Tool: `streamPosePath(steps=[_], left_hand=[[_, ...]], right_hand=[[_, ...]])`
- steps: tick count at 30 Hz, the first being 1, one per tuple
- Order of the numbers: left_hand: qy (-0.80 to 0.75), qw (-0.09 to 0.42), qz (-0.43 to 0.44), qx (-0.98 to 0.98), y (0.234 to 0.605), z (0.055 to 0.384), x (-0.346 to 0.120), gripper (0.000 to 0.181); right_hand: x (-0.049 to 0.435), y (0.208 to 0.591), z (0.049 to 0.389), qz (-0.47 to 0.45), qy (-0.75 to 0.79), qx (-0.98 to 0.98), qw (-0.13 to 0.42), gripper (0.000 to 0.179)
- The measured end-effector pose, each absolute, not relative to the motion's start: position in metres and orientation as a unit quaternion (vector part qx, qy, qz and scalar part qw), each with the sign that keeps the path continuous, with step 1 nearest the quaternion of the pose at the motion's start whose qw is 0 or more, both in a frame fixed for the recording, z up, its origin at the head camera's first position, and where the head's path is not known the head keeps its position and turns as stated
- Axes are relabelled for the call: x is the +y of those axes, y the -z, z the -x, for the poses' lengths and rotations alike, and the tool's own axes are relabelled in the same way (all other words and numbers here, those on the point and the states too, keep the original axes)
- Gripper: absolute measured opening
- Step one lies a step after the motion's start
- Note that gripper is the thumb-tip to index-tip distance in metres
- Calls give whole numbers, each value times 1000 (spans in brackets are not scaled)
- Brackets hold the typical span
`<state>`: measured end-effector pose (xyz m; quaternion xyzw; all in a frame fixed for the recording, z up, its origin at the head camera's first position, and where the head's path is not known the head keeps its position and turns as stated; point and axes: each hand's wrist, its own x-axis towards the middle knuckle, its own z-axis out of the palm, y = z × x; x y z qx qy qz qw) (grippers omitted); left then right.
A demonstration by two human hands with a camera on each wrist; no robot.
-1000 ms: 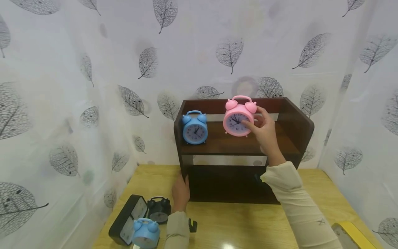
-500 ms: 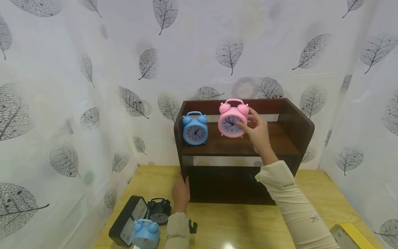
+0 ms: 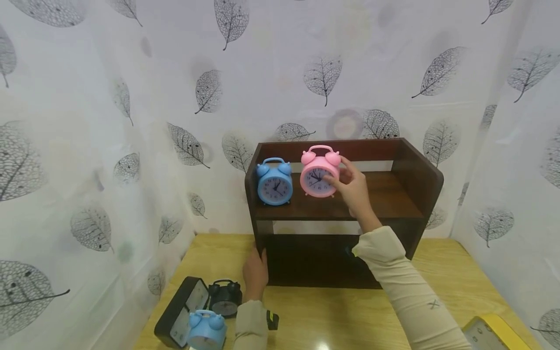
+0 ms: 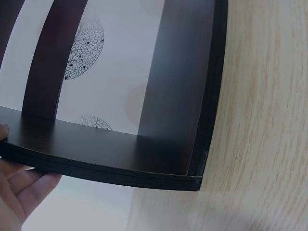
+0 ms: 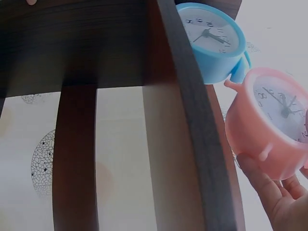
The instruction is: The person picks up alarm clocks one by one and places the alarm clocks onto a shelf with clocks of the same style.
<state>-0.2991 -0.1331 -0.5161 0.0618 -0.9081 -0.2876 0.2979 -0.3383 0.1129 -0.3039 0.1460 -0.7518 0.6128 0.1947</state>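
Pink twin-bell alarm clock (image 3: 316,170), one: upright at the upper shelf (image 3: 306,208), gripped by my right hand (image 3: 355,192), the nearer. Blue twin-bell alarm clock (image 3: 274,185), one: just left, narrow gap between. Dark shelf unit (image 3: 415,177): side panel (image 4: 96,150) clasped by my left hand (image 3: 255,272), lower.

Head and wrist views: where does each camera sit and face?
Head: on the head, facing forward and down at shelf; left hand, right hand, sleeves show.
Left wrist: worn there, facing shelf and table; left hand shows.
Right wrist: worn there, facing shelf and pink clock; right hand and a fingertip show.
Head and right wrist share the pink clock.
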Motion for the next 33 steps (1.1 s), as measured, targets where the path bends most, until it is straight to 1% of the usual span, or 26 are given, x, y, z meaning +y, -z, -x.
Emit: streamPosePath(steps=[12,22,33], left_hand=[[289,297,-61,-908,516,299,-133,36],[292,284,-65,-911,518,300,-133,37],[288,288,-64,-911,517,300,-133,37]], right_hand=[[108,314,350,-153,-611,-756,176,63],[104,315,355,-143,-607,-769,143,67],[105,318,359,-151,-605,-772,123,65]])
